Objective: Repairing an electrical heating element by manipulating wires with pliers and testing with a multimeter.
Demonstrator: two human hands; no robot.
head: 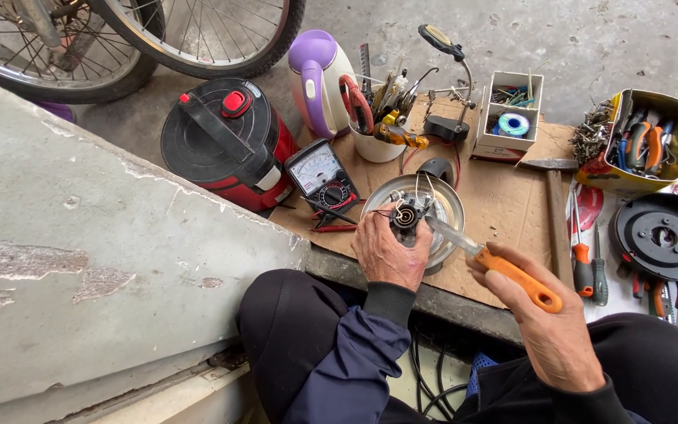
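Note:
My left hand (387, 250) grips the near rim of an upturned metal kettle base (448, 206) lying on brown cardboard (504, 196). At the centre of the base sits a round black connector with loose white wires (406, 212). My right hand (547, 322) is closed around the orange handle of a screwdriver (512, 275). Its clear shaft slants up to the left, with the tip touching the connector.
A black-and-red kettle (225, 141), a multimeter (322, 174), a purple-and-white kettle (319, 78) and a cup of tools (378, 118) stand behind. A small parts box (512, 110), a hammer (555, 204), a tin of pliers (641, 141), a black round base (665, 235) lie right. Bicycle wheels (119, 39) at back.

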